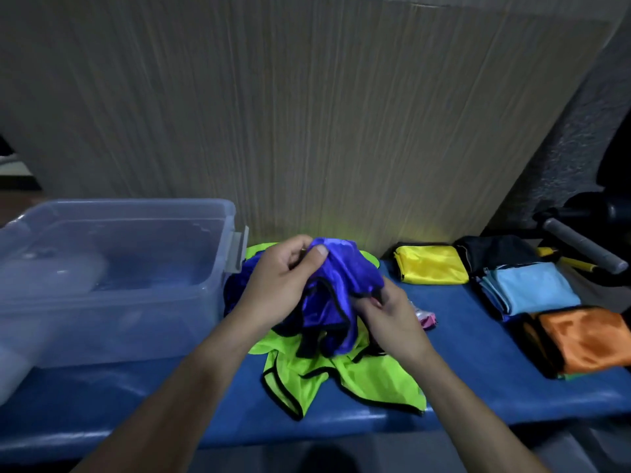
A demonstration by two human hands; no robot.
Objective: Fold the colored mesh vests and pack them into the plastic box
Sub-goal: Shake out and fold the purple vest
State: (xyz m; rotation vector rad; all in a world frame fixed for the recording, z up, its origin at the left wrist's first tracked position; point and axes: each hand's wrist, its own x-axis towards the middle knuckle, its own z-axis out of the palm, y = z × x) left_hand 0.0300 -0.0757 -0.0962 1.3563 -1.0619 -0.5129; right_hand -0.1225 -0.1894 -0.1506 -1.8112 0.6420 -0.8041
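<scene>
Purple mesh vest [345, 268] with black trim is bunched, gripped by left hand [280, 281] and right hand [389, 312]. It hangs over a crumpled lime-green mesh vest [341, 377] on the blue padded surface [478, 387]. No writing is legible.

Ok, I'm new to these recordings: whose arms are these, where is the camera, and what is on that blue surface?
There is no machine here. A camera worn on a person's head looks down at their own bare hands. The left hand and right hand both grip a crumpled purple vest, held just above a bright green vest lying unfolded on the blue surface. To the left stands a clear plastic box. To the right lie folded vests: yellow, black, light blue and orange. A small pink item beside the right hand is too blurred to identify.
</scene>
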